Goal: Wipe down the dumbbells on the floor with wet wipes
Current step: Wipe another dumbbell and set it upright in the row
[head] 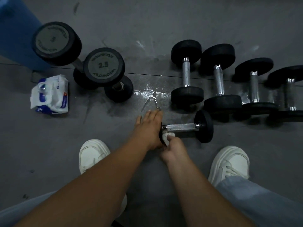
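Observation:
A small black dumbbell (186, 127) with a chrome handle lies sideways on the grey floor between my feet. My left hand (148, 128) lies flat over its left weight and hides most of it. My right hand (173, 149) is closed on a crumpled white wet wipe (167, 137) pressed against the inner side of that left weight, just below the handle. A pack of wet wipes (50, 94), white and blue, lies on the floor at the left.
Several dumbbells (186, 74) lie in a row at the right. Two larger ones (103, 66) stand on end at the upper left beside a blue object (14, 30). A wet patch (152, 92) shines on the floor. My white shoes (93, 154) flank my arms.

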A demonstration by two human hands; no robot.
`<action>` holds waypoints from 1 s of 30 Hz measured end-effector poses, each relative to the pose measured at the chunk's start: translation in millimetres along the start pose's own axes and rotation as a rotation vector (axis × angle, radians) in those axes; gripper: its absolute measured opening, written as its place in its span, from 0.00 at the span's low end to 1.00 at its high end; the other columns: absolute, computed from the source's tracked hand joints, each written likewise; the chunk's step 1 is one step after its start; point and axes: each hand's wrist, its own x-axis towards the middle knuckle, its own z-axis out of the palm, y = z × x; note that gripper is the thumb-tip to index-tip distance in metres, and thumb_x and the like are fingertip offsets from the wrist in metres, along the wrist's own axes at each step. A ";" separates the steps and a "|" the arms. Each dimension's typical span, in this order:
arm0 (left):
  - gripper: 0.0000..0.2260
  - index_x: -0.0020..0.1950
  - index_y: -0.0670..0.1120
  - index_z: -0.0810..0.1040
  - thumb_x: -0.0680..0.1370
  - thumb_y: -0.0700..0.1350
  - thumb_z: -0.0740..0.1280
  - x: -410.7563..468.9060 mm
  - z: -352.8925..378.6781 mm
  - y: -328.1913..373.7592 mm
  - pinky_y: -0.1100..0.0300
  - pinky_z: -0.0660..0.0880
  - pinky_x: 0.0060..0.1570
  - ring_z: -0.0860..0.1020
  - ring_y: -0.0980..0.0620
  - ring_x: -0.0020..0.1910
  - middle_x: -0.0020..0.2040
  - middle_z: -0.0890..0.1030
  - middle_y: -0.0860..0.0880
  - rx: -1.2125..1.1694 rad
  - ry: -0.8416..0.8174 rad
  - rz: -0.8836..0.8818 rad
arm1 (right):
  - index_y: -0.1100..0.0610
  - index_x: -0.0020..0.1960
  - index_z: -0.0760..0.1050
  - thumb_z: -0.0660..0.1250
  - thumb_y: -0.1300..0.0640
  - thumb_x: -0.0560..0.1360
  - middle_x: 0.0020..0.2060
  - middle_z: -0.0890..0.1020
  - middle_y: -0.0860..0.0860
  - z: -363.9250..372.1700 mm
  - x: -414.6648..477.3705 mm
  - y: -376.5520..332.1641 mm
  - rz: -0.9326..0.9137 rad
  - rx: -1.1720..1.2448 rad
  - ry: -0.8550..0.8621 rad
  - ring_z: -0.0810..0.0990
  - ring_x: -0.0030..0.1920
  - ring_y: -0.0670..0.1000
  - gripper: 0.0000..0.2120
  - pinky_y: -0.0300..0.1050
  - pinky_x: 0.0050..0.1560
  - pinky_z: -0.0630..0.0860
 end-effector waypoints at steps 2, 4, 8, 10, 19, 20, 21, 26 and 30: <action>0.48 0.80 0.51 0.49 0.68 0.56 0.74 -1.8 3.7 0.3 0.45 0.47 0.76 0.48 0.50 0.80 0.79 0.52 0.52 -0.002 0.027 0.001 | 0.60 0.41 0.73 0.52 0.63 0.82 0.33 0.80 0.56 5.0 2.1 -2.4 0.010 0.005 0.012 0.76 0.39 0.54 0.15 0.48 0.43 0.74; 0.49 0.80 0.51 0.49 0.67 0.55 0.75 -1.4 2.1 -0.4 0.45 0.47 0.76 0.48 0.50 0.80 0.79 0.52 0.52 -0.007 0.017 -0.003 | 0.59 0.44 0.74 0.53 0.63 0.82 0.41 0.80 0.56 1.1 1.8 7.6 -0.025 0.005 -0.004 0.78 0.45 0.54 0.13 0.48 0.50 0.75; 0.48 0.80 0.50 0.49 0.67 0.55 0.75 -0.9 0.7 0.3 0.44 0.48 0.76 0.49 0.50 0.79 0.79 0.53 0.52 0.004 0.010 0.003 | 0.62 0.61 0.74 0.55 0.65 0.81 0.60 0.77 0.57 -2.6 5.2 0.2 -0.057 -0.065 -0.004 0.79 0.51 0.55 0.13 0.49 0.59 0.75; 0.50 0.79 0.50 0.49 0.66 0.53 0.77 0.8 0.3 -0.2 0.44 0.49 0.76 0.49 0.50 0.79 0.79 0.53 0.52 0.011 0.002 0.003 | 0.68 0.65 0.71 0.57 0.67 0.79 0.56 0.77 0.59 -4.2 -1.2 -12.9 -0.131 -0.341 -0.014 0.76 0.39 0.51 0.15 0.42 0.42 0.75; 0.47 0.79 0.51 0.50 0.67 0.54 0.74 4.2 0.4 -5.1 0.43 0.50 0.76 0.50 0.49 0.79 0.79 0.54 0.52 -0.027 0.020 0.019 | 0.52 0.69 0.70 0.59 0.61 0.71 0.66 0.75 0.50 -35.2 4.2 -7.7 -1.350 -1.947 0.131 0.68 0.71 0.53 0.26 0.57 0.68 0.60; 0.48 0.79 0.51 0.50 0.67 0.54 0.75 4.3 -1.2 -4.4 0.43 0.50 0.76 0.50 0.49 0.79 0.79 0.54 0.51 -0.020 0.007 0.017 | 0.53 0.69 0.70 0.56 0.60 0.70 0.67 0.75 0.51 -50.7 7.1 -5.1 -1.412 -2.015 0.117 0.68 0.71 0.56 0.27 0.58 0.67 0.60; 0.49 0.79 0.51 0.49 0.66 0.53 0.75 3.8 -2.7 -3.2 0.43 0.50 0.76 0.50 0.49 0.79 0.79 0.53 0.51 -0.010 -0.013 0.013 | 0.53 0.67 0.73 0.53 0.59 0.70 0.67 0.74 0.52 -62.5 8.0 -5.6 -1.445 -2.104 0.098 0.68 0.71 0.58 0.26 0.60 0.66 0.60; 0.49 0.79 0.51 0.50 0.66 0.51 0.76 4.9 -1.5 -2.7 0.44 0.49 0.76 0.50 0.50 0.79 0.79 0.54 0.52 -0.004 -0.009 -0.003 | 0.54 0.72 0.69 0.62 0.54 0.74 0.72 0.70 0.51 -31.6 30.8 -25.0 -1.398 -2.291 0.143 0.62 0.75 0.58 0.25 0.63 0.71 0.52; 0.49 0.79 0.51 0.49 0.66 0.52 0.75 2.9 3.6 -4.1 0.44 0.49 0.76 0.49 0.50 0.79 0.79 0.53 0.52 0.000 0.003 0.007 | 0.56 0.72 0.68 0.66 0.56 0.69 0.71 0.71 0.53 -46.8 18.1 -15.7 -1.434 -2.214 0.140 0.65 0.73 0.57 0.31 0.62 0.68 0.59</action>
